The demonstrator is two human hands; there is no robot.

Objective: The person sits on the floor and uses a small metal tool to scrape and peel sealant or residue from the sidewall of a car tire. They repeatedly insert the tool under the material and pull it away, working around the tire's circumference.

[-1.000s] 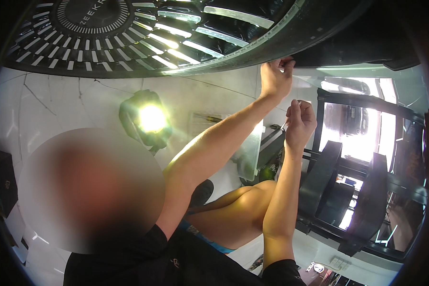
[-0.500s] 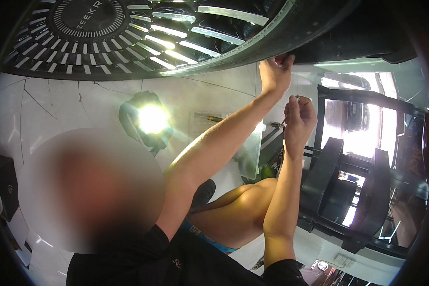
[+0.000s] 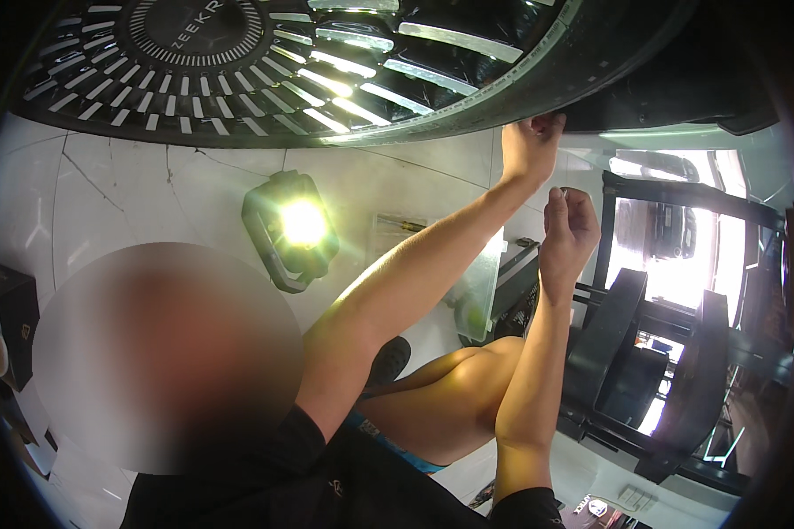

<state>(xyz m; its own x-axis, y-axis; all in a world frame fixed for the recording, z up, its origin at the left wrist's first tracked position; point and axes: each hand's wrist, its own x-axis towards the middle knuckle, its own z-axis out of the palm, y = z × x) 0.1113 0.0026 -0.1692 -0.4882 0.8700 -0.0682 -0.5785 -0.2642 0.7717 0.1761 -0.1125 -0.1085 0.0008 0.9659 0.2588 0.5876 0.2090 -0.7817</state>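
Note:
My left hand (image 3: 531,145) reaches up to the dark underside beside a car tyre (image 3: 468,119). Its fingers are curled together there, partly hidden by the black edge, and I cannot see what they grip. Lower and to the right is my right hand (image 3: 571,231), raised with thumb and fingers pinched. A tiny pale bit shows at its fingertips, too small to name. Across the top spreads the wheel (image 3: 265,66), with silver slots and a round centre cap. The two hands are apart from each other.
A lit work light (image 3: 302,225) stands on the cracked pale floor, left of my left forearm. Behind that forearm lie a clear plastic case (image 3: 476,304) and a screwdriver (image 3: 401,224). A black frame (image 3: 622,331) rises at the right. At the far left is a black box (image 3: 9,322).
The whole scene has shifted slightly right and down in view. My right hand has turned a little, and the thin thing seen below its fingers before no longer shows. My left hand stays by the tyre.

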